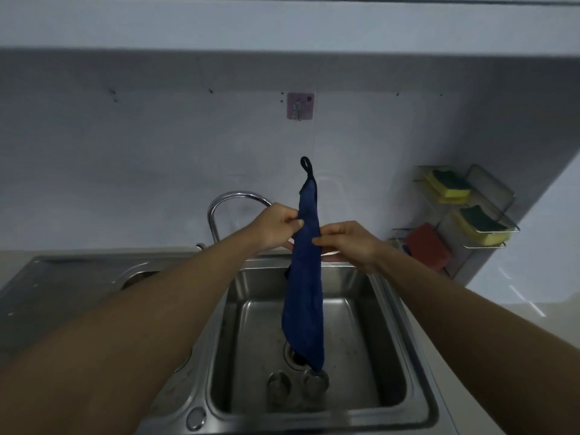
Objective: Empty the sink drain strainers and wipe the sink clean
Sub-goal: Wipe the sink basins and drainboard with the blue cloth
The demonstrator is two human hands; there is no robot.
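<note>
No readable text, label, brand, number or sign shows anywhere in this view. The small pink square adhesive hook plate (pixel 300 106) on the white tiled wall carries a pale printed figure and a dark spot in one corner, but both are too blurred to tell whether any lettering is there. The yellow and green sponges (pixel 450 187) in the wire rack show no legible marking.
</note>
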